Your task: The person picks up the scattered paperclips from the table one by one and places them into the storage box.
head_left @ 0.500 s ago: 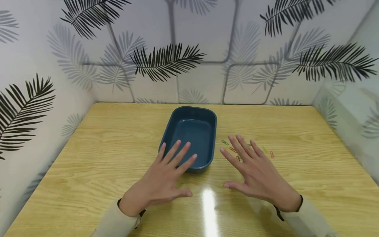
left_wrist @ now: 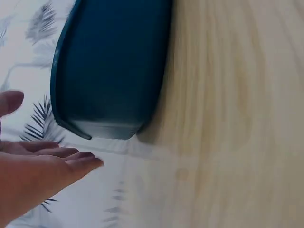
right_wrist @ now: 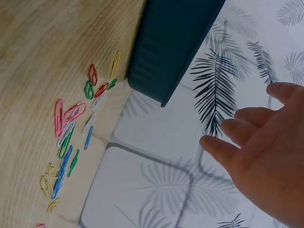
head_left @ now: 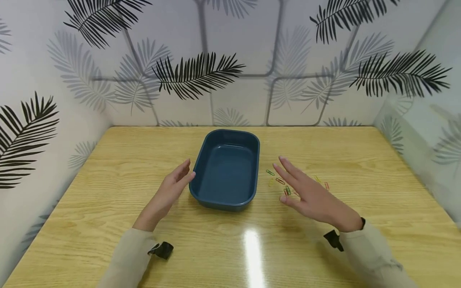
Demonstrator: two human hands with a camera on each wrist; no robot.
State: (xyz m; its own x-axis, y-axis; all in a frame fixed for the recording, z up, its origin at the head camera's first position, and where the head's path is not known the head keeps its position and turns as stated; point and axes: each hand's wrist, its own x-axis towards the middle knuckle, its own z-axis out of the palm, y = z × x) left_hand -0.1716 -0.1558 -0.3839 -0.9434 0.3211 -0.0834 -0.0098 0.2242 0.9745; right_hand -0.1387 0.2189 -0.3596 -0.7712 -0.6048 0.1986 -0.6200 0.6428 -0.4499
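A dark blue rectangular tub [head_left: 228,172] with rounded corners stands on the table, its inside floor showing. My left hand [head_left: 167,192] is held at its left side, thumb and fingers apart, the fingertips near the rim. In the left wrist view, a gap shows between those fingers [left_wrist: 83,164] and the tub [left_wrist: 114,61]. My right hand [head_left: 317,198] hovers to the right of the tub, fingers extended, holding nothing. Beneath and beyond it lie scattered colored paper clips [head_left: 280,181], partly hidden by the hand; the right wrist view shows pink, green, blue, yellow, red and white ones.
The wooden table [head_left: 104,192] meets a leaf-patterned wall covering [head_left: 248,100] behind the tub, with similar covering at both sides. Black bands [head_left: 162,250] sit at both sleeve cuffs. A bright light reflection lies on the table's front part.
Both hands were spread palms down; they have turned so the palms face inward. The left hand has moved left from over the tub's near end to its side. The tub stays in place.
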